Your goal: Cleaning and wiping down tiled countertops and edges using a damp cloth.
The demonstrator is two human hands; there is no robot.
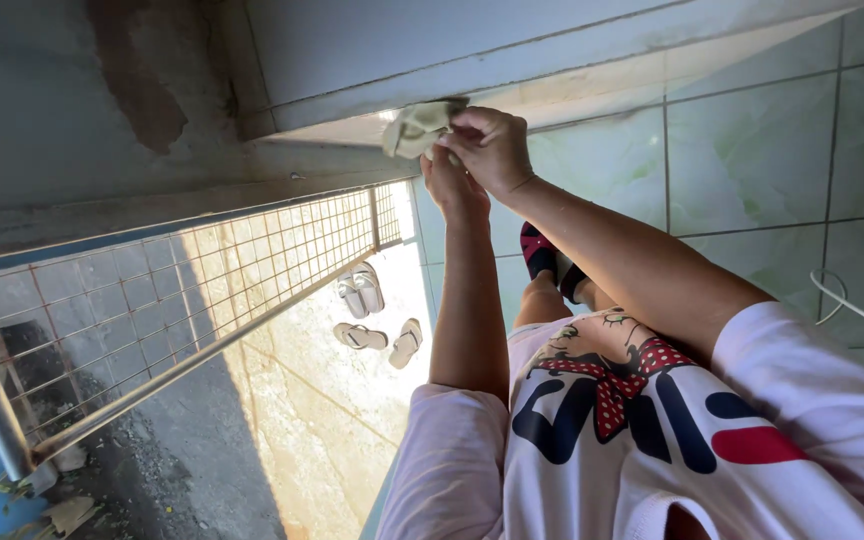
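I see both hands raised together at the ledge (352,125) under the wall. The right hand (492,150) is closed on a pale cloth (415,128), pinching it at the ledge's edge. The left hand (452,185) is just below, touching the right one; I cannot tell its grip. Sandals (372,315) lie on the floor (352,400) beside the mesh fence (202,280).

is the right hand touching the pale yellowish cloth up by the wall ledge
Touching. The head view shows the right hand with its fingers pinching the crumpled pale yellowish cloth at the grey wall ledge; no gap shows between them.
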